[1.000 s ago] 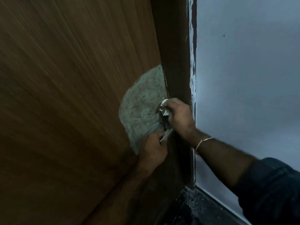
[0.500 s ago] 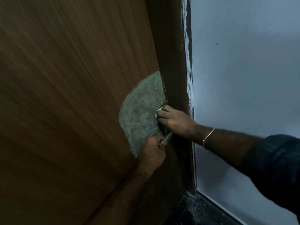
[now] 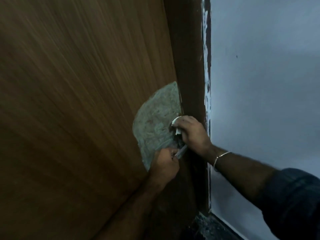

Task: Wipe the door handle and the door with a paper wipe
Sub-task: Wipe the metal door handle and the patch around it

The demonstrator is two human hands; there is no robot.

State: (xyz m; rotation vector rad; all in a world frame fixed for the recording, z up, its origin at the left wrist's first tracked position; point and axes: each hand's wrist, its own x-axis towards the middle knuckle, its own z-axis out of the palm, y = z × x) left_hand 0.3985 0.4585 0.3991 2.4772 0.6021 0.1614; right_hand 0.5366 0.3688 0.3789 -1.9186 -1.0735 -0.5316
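Observation:
The brown wooden door (image 3: 78, 110) fills the left of the view, with a rough grey patch (image 3: 155, 122) around its lock. My right hand (image 3: 192, 134) grips a white paper wipe (image 3: 175, 124) and presses it on the lock area, hiding most of the fitting. Just below, my left hand (image 3: 164, 163) curls round the end of the metal door handle (image 3: 181, 151), whose silvery lever shows between the two hands.
A dark brown door frame (image 3: 188, 66) runs along the door's right edge. Beyond it stands a pale blue wall (image 3: 265, 84) with smeared white paint at its edge. A dark floor strip (image 3: 207, 227) lies at the bottom.
My right hand with the wipe shifted down onto the lock and back up slightly, rubbing there. My left hand keeps its hold on the handle. The view shifted a little.

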